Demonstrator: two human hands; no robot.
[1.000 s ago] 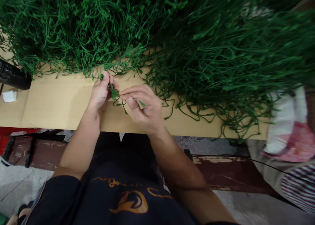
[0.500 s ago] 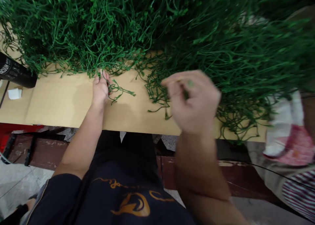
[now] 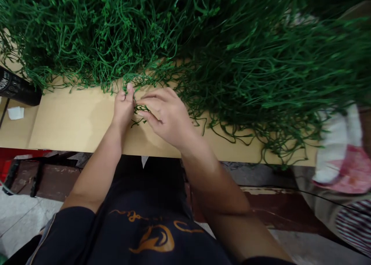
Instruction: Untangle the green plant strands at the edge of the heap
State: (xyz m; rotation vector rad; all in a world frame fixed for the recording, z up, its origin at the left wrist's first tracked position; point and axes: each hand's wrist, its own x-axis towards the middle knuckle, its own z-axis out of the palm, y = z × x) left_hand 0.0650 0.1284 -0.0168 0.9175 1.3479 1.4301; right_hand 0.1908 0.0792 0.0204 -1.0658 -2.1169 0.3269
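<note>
My left hand (image 3: pixel 123 107) rests on the tan cardboard-covered table (image 3: pixel 72 120), fingers closed on a small green plastic sprig (image 3: pixel 141 111). My right hand (image 3: pixel 165 114) meets it from the right, thumb and fingers pinching the same sprig. Both hands sit at the near edge of a large heap of green artificial stems (image 3: pixel 185 41) that covers the far side of the table.
A black cylindrical object (image 3: pixel 17 90) and a small white scrap (image 3: pixel 16 112) lie at the table's left end. A white and pink cloth bundle (image 3: pixel 342 149) is at the right, striped fabric below it. Dark wooden boards (image 3: pixel 52 178) run under the table edge.
My right hand swung out to the heap on the right half a second ago and has come back to the sprig in my left hand. My left hand stayed in place.
</note>
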